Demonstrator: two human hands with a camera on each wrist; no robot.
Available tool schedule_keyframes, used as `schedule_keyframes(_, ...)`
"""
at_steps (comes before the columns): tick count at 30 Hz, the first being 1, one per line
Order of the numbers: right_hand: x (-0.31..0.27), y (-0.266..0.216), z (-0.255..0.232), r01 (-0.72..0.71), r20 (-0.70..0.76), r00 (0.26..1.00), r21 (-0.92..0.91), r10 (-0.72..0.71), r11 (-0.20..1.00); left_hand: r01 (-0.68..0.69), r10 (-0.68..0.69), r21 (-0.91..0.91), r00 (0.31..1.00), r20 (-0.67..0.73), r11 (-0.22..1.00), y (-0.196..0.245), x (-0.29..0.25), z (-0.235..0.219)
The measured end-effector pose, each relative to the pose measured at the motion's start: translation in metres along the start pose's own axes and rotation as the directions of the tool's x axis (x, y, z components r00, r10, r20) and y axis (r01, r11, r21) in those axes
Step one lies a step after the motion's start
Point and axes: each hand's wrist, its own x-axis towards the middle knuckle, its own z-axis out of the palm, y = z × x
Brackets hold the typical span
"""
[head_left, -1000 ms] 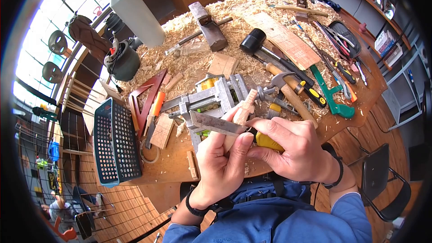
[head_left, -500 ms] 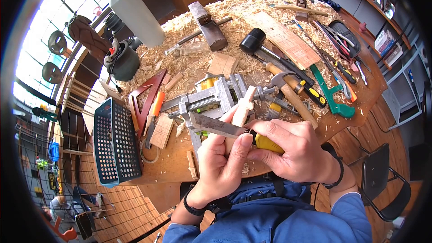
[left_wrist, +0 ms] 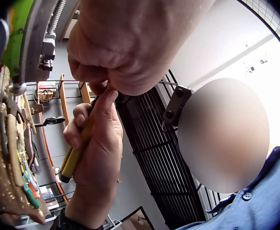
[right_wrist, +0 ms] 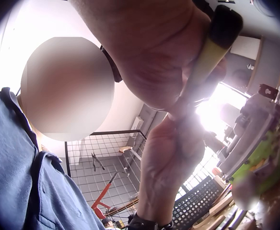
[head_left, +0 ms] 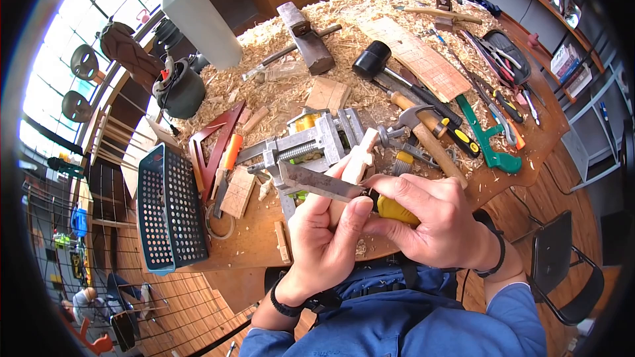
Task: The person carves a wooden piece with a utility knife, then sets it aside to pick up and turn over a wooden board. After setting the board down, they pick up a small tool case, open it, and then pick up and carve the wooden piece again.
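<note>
My left hand holds a small carved piece of pale wood, its narrow end pointing up and away from me. A knife with a broad flat blade lies across the wood, the blade's end toward the left. My right hand grips its yellow and black handle. The left thumb touches the blade close to the handle. In the left wrist view the handle sticks out below the right fist; the right wrist view shows the handle's black butt. The lower part of the wood is hidden by my left fingers.
Just beyond my hands stands a metal vise. A perforated basket is on the left, near a red triangle square. A claw hammer, rubber mallet and green-handled saw lie right. Wood shavings cover the far bench.
The wood's tip tilted slightly left and then back right, while the blade shifted a little against it. Both hands kept their grips, and the bench things have not moved.
</note>
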Motion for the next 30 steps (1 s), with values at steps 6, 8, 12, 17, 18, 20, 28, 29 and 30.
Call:
schedule_keyframes(6, -0.0006, 0.0022, 0.0034, 0.011, -0.021, 1.000, -0.005, -0.011, 1.000, 0.067, -0.048, -0.234, 0.995, 0.084, 0.970, 0.0002, -0.0009, -0.0005)
schedule_keyframes(8, -0.0008, 0.0026, 0.0039, 0.012, -0.025, 1.000, -0.006, -0.013, 1.000, 0.052, -0.036, -0.240, 0.997, 0.071, 0.969, 0.0000, -0.0003, 0.0006)
schedule_keyframes(12, -0.0015, 0.0033, 0.0048, 0.012, -0.035, 0.999, -0.023, -0.012, 1.000, 0.046, -0.031, -0.230, 0.997, 0.068, 0.972, -0.0010, -0.0007, -0.0006)
schedule_keyframes(17, -0.0013, 0.0042, 0.0056, 0.020, -0.045, 0.999, -0.031, -0.022, 0.999, -0.040, 0.040, -0.042, 0.999, 0.008, 0.998, -0.0009, 0.0012, 0.0021)
schedule_keyframes(18, -0.0013, 0.0041, 0.0055, 0.022, -0.045, 0.999, -0.034, -0.024, 0.999, -0.040, 0.040, -0.042, 0.999, 0.007, 0.998, -0.0008, 0.0016, 0.0019)
schedule_keyframes(20, -0.0009, 0.0047, 0.0055, 0.025, -0.043, 0.999, -0.029, -0.027, 0.999, -0.071, 0.071, -0.017, 0.997, 0.020, 0.997, -0.0006, 0.0025, 0.0012)
schedule_keyframes(28, -0.0001, 0.0014, 0.0008, 0.009, 0.019, 1.000, 0.013, -0.009, 1.000, 0.022, -0.016, -0.168, 0.999, 0.038, 0.986, 0.0011, -0.0011, 0.0003)
schedule_keyframes(29, -0.0001, 0.0017, 0.0010, 0.012, 0.013, 1.000, 0.014, -0.013, 1.000, 0.034, -0.023, -0.161, 0.997, 0.070, 0.986, 0.0009, -0.0013, -0.0012)
schedule_keyframes(30, -0.0001, 0.0020, 0.0013, 0.016, 0.007, 1.000, 0.015, -0.016, 1.000, 0.034, -0.023, -0.161, 0.997, 0.070, 0.986, 0.0009, -0.0012, -0.0006)
